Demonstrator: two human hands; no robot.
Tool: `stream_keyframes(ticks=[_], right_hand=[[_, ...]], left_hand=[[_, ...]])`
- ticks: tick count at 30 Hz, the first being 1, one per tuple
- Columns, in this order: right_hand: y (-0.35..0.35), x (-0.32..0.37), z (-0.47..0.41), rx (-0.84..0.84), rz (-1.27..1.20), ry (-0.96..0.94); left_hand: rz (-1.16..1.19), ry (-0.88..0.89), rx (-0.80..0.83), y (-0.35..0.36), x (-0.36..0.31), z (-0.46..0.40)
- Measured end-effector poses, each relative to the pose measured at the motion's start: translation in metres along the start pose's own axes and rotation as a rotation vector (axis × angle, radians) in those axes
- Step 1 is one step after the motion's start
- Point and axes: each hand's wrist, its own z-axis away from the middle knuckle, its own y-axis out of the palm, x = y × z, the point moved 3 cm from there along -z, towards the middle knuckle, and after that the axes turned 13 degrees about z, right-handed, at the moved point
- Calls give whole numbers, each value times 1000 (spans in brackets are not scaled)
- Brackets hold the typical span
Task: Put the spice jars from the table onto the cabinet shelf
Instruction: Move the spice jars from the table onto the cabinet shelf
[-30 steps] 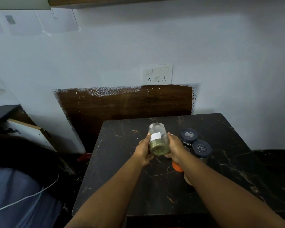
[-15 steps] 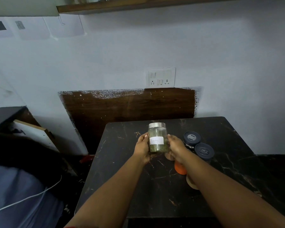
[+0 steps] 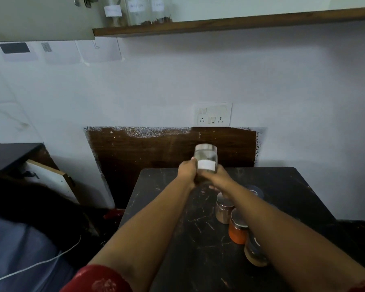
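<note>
A clear glass spice jar [image 3: 205,158] with a silver lid and a white label is held upright above the far part of the black marble table [image 3: 177,239]. My left hand [image 3: 187,170] grips its left side and my right hand [image 3: 218,178] its right side. On the table, partly behind my right forearm, stand a steel-lidded jar [image 3: 223,209], an orange-filled jar [image 3: 237,229], a brown-filled jar [image 3: 254,253] and a dark-lidded jar [image 3: 255,189]. High above, the wooden cabinet shelf [image 3: 240,23] carries three labelled glass jars [image 3: 135,11] at its left end.
A white wall with a switch and socket plate [image 3: 214,113] rises behind the table, above a dark wooden panel [image 3: 156,148]. A board [image 3: 51,178] leans at the left. A cupboard door [image 3: 40,17] hangs beside the shelf's left end.
Both hands have lifted the jar higher and farther from me. The view has tilted up, so the shelf and its jars now show.
</note>
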Motion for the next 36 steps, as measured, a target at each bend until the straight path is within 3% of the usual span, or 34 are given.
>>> stream_keyframes(ticks=[10,14,18,24,26,31,36], right_hand=[[-72,244,-16,-469,115,-579],[-102,329,-15,-599,117,-728],[-126,398,-28,-697,161,-817],[-146,458,-70,-711,205,-830],[-151,461,-94,-694,323,-755],[-158,460,-154,-627,653,-372],[-157,477,-177,-655,741,-271]], left_hand=[[-105,624,212,96,-239,14],[-60,762,313,126,-324,37],[-167,865,390,147,-391,44],[-436,982,436,156,-460,11],[-659,991,326,152,-470,-15],[-1432,1017,-143,132,-457,-84],[-1567,1006,-135,134,-460,-98]])
